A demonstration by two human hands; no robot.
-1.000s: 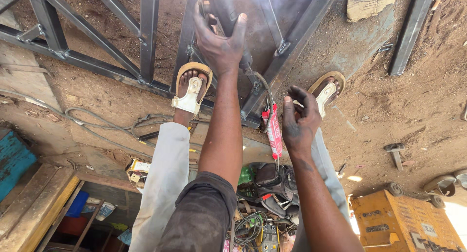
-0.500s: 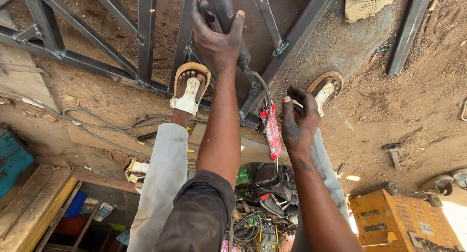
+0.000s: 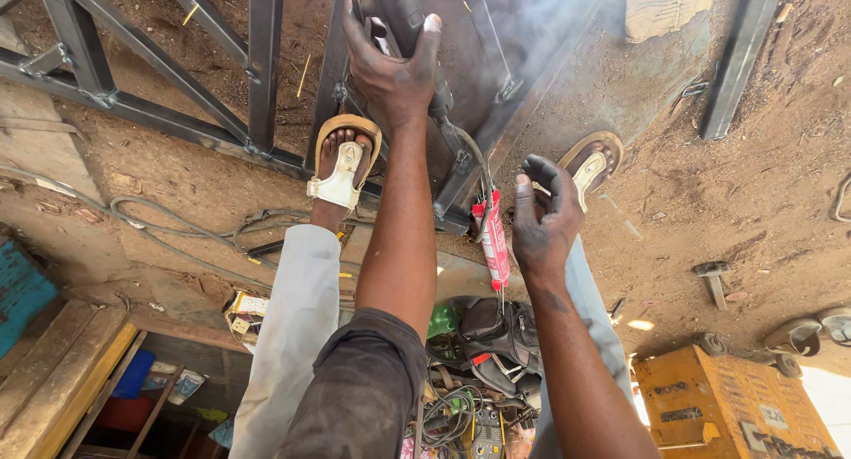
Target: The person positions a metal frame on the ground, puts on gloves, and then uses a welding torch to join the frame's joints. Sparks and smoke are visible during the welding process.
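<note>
My left hand point(image 3: 390, 69) reaches out and is shut on a dark hand tool point(image 3: 399, 7) pressed against a dark steel frame point(image 3: 266, 69) lying on the dirt. A grey cable point(image 3: 474, 162) runs back from the tool, with a red packet point(image 3: 493, 237) hanging beside it. Thin smoke drifts over the metal sheet point(image 3: 532, 42) to the tool's right. My right hand point(image 3: 541, 220) hovers just right of the red packet, fingers loosely curled and apart, with nothing seen in it. My feet in tan sandals point(image 3: 341, 158) rest against the frame.
A yellow box point(image 3: 709, 406) stands at the lower right, a hammer point(image 3: 714, 277) lies on the dirt beyond it. A pile of tools and a dark bag point(image 3: 496, 335) sits between my legs. Grey cables point(image 3: 177, 229) loop at left, near wooden planks point(image 3: 53, 361).
My left hand has shifted a little along the tool and smoke now rises at the sheet. My right hand has loosened, its fingers spreading from a closed pinch.
</note>
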